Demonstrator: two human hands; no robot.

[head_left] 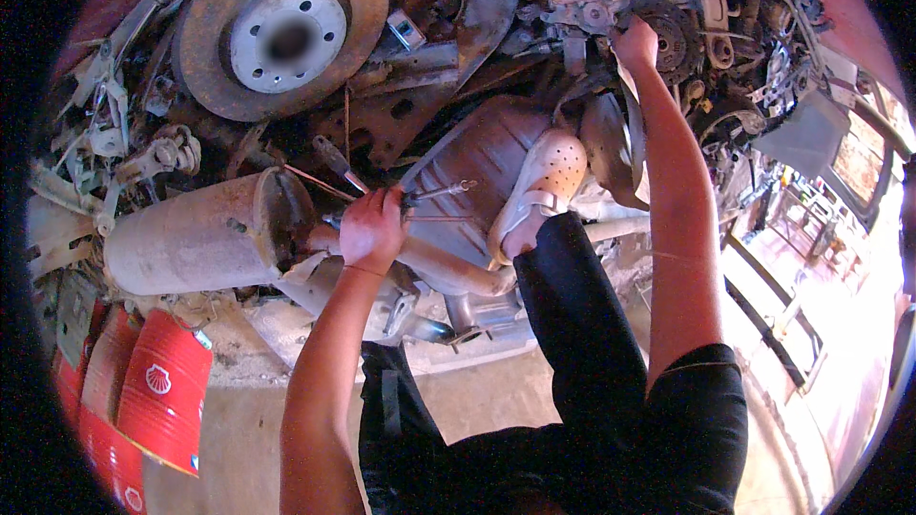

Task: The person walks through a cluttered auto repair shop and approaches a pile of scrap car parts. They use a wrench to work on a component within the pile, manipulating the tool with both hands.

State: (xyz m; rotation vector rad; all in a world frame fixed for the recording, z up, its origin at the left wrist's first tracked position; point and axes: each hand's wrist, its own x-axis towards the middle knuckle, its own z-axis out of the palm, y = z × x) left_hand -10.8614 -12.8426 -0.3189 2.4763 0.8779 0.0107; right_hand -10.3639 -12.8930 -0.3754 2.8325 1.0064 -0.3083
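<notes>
My left hand (pixel 373 229) is closed around a slim metal rod tool (pixel 441 193) with a jointed-looking tip pointing right. It hangs over a rusty exhaust pipe (pixel 448 265), beside a large muffler (pixel 191 240). My right hand (pixel 637 44) reaches far into the pile, its fingers curled and partly hidden. It is next to a grey metal casting (pixel 593 15) and a round dark clutch-like disc (pixel 670 40). What its fingers hold, if anything, I cannot make out.
A rusty brake disc (pixel 205 57) lies at the far left. My foot in a tan perforated clog (pixel 558 167) rests on a ribbed metal panel (pixel 482 148). Red drums (pixel 164 383) stand at the near left. A black metal frame (pixel 778 310) lies on the right.
</notes>
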